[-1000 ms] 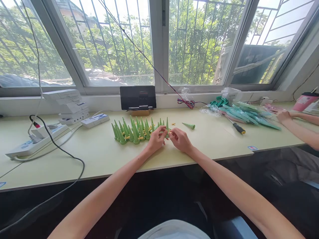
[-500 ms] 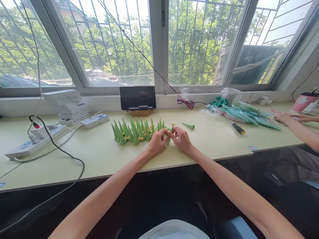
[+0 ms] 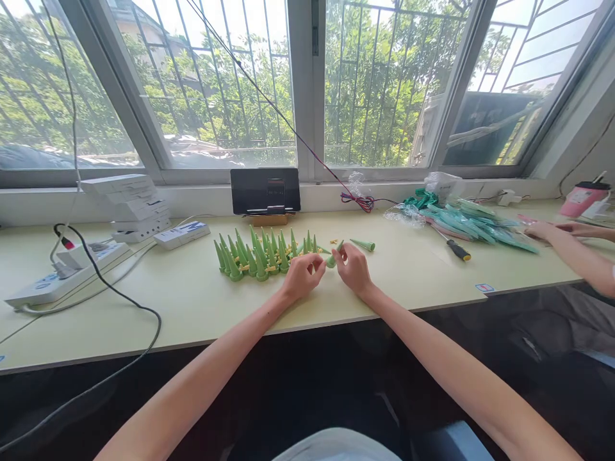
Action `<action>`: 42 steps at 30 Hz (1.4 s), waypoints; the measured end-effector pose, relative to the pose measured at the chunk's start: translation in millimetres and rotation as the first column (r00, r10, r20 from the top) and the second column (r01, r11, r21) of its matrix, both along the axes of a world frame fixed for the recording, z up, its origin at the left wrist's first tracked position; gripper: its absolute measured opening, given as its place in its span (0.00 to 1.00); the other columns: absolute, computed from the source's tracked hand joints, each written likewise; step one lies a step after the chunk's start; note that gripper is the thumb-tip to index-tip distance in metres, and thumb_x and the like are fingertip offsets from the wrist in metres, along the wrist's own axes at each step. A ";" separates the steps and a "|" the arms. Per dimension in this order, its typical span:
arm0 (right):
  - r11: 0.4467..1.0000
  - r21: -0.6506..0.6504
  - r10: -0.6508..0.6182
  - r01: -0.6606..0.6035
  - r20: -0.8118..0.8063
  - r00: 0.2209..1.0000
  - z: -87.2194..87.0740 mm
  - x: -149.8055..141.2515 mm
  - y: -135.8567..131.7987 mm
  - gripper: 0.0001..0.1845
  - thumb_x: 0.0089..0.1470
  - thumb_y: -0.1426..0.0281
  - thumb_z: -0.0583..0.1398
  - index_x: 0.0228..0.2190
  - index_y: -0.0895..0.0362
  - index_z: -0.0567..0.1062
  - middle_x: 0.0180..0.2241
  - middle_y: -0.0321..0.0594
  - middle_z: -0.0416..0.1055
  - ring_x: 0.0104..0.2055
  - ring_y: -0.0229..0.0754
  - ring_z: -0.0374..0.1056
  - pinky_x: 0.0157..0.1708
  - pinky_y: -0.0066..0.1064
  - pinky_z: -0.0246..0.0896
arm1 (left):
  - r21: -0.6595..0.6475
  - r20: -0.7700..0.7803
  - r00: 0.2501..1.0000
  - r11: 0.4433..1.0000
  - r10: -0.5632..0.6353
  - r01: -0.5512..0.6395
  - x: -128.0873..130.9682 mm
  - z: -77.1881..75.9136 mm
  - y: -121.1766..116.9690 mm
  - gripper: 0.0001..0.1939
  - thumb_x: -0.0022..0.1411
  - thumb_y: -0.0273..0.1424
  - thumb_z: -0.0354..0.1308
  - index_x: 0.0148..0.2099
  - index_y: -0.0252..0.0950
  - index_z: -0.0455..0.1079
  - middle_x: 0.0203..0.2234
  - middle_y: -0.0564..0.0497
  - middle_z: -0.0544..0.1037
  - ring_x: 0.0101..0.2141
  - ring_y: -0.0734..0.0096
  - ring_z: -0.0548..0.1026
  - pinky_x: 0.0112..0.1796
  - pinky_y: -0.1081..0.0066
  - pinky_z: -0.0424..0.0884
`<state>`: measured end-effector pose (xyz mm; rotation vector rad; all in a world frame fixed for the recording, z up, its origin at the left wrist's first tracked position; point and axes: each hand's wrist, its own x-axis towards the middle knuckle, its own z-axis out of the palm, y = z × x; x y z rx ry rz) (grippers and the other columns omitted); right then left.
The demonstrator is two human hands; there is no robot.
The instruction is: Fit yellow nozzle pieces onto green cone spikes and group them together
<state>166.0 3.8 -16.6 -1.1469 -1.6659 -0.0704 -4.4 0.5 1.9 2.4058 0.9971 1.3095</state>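
Pinching a cone (image 3: 331, 260) occupies the right grip (image 3: 338, 252); a pink cup (image 3: 580, 202) holds a straw (image 3: 600, 177).

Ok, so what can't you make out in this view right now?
Left hand: head view, curled fingers hide whether anything is pinched.
Green cones: head view, front ones hide the rear bases.
Black screen: head view, lettering too small to read.
Other person's hand: head view, too small to tell its grip.
Blue-marked sticker: cut by head view's left edge.

Tilted green cone (image 3: 333, 257), tip up.
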 end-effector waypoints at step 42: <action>0.994 -0.026 -0.107 0.106 -0.005 0.994 -11.1 6.0 15.2 0.13 0.65 0.67 0.48 0.33 0.57 0.69 0.34 0.44 0.70 0.38 0.45 0.64 0.41 0.36 0.59 | -0.048 -0.262 0.948 0.984 -0.179 0.173 0.1 -4.0 -5.1 0.12 0.58 0.27 0.53 0.22 0.34 0.64 0.16 0.56 0.65 0.19 0.79 0.60 0.26 0.75 0.58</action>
